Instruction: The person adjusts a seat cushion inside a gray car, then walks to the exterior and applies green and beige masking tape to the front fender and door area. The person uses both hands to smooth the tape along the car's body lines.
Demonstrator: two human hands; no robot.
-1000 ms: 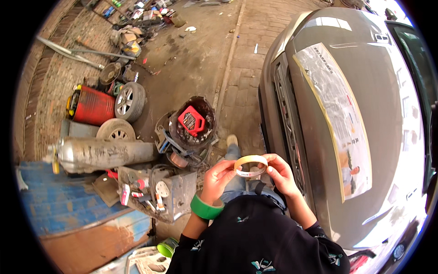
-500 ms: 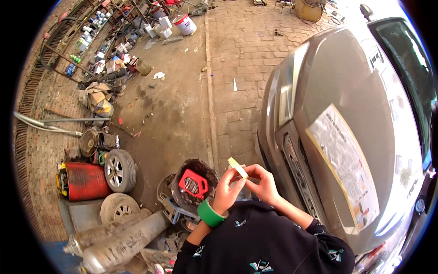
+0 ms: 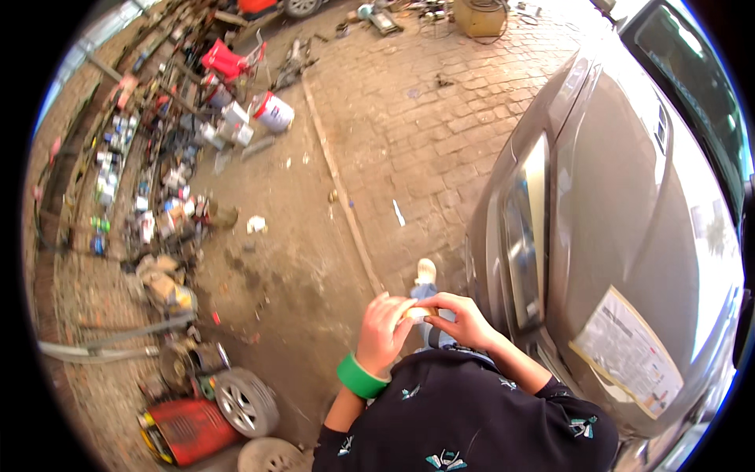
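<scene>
My left hand [image 3: 381, 334] and my right hand [image 3: 465, 321] meet in front of my body, both closed on a small roll of pale yellow masking tape [image 3: 419, 313]. Fingers cover most of the roll. Around my left wrist sits a wide green ring [image 3: 362, 377] that looks like a roll of tape. To my right stands a grey-brown car [image 3: 621, 181], its headlight [image 3: 528, 244] close to my right hand. A printed paper sheet [image 3: 625, 346] with yellowish edges lies on the car's bonnet.
My shoe [image 3: 425, 271] shows on the ground ahead. At lower left are a red drum [image 3: 189, 431], a wheel [image 3: 246, 403] and another tyre [image 3: 270, 456]. A white bucket [image 3: 273, 112] stands by cluttered shelves on the left. A yellowish box [image 3: 480, 17] is at the far end.
The view has shifted forward along the car; the drum, wheel and sheet sit lower, and the container with the red jug has left view. The tape roll has turned flatter between my hands.
</scene>
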